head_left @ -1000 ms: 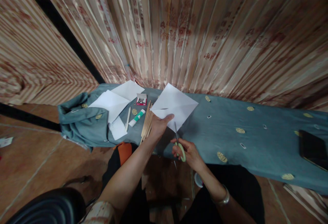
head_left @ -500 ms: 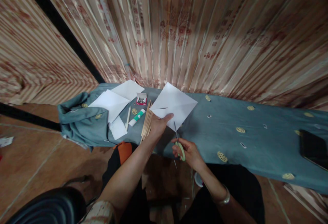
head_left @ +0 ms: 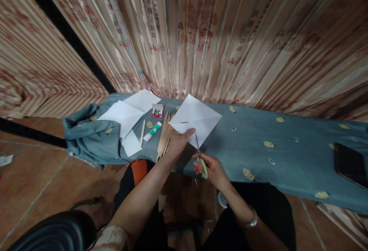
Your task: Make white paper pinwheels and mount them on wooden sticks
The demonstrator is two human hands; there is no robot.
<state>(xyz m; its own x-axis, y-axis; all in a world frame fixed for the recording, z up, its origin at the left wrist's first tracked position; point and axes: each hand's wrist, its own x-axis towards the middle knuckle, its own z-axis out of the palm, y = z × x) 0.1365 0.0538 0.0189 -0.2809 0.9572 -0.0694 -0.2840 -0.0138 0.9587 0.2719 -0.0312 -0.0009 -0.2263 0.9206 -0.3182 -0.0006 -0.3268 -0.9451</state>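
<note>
- Paper sheet: hung over the bench, white and turned like a diamond, far corner overlapping the back edge in view, near corner short of the front edge.
- Left hand: gripped the sheet by its lower left side, thumb on top, other fingers mostly hidden; slit at the left corner, just above.
- Right hand: gripped green-handled scissors, fingers curled around the handles; pointed the blades forward at the near corner, their spread too small to tell.
- Wooden sticks: lay just beside the left corner, leaving little room there.
- Glue tube, white pen, red box: lay farther left, near other papers.
- Dark phone: lay well apart toward the right end, leaving wide sideways room between.
- Curtain: rose close behind the back edge.
</note>
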